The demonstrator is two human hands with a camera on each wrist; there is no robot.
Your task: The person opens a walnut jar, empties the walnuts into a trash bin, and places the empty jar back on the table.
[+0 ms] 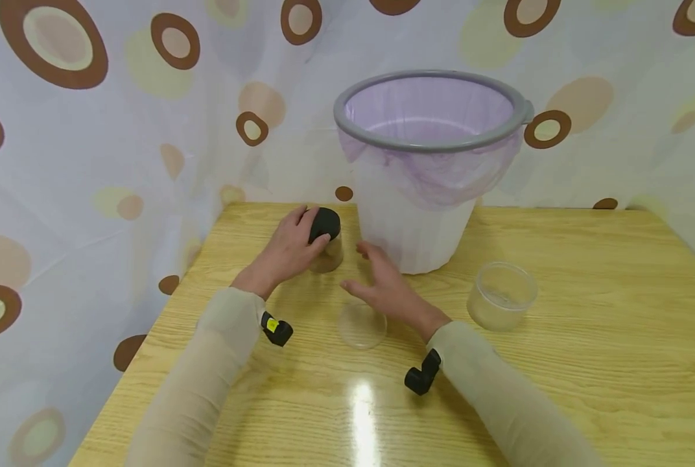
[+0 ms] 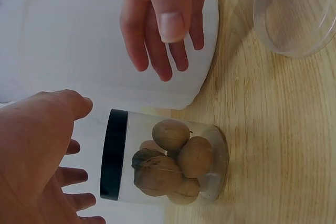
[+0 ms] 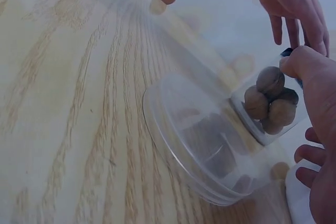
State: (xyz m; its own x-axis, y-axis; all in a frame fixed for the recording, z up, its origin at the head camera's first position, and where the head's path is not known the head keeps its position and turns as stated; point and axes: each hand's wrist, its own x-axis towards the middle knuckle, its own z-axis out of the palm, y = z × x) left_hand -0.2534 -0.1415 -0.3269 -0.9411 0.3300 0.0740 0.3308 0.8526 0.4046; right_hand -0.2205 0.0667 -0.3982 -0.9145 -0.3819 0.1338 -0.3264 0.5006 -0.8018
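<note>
A clear jar [image 2: 210,145] with a black lid [image 1: 325,224] stands upright on the table, with several walnuts [image 2: 195,157] inside. My left hand [image 1: 289,246] is over and beside the lid, its fingers spread; the left wrist view shows a gap between hand and lid. To the right of the jar, my right hand [image 1: 388,288] hovers with fingers apart and holds nothing. Below the right hand, a shallow clear round lid [image 1: 362,327] lies on the table, partly hidden by that hand in the head view.
A white bin [image 1: 412,227] with a grey rim and a purple liner stands behind the hands. On the right sits an uncovered clear round container [image 1: 502,298]. A patterned curtain [image 1: 120,162] hangs along the left and back of the wooden table [image 1: 604,363].
</note>
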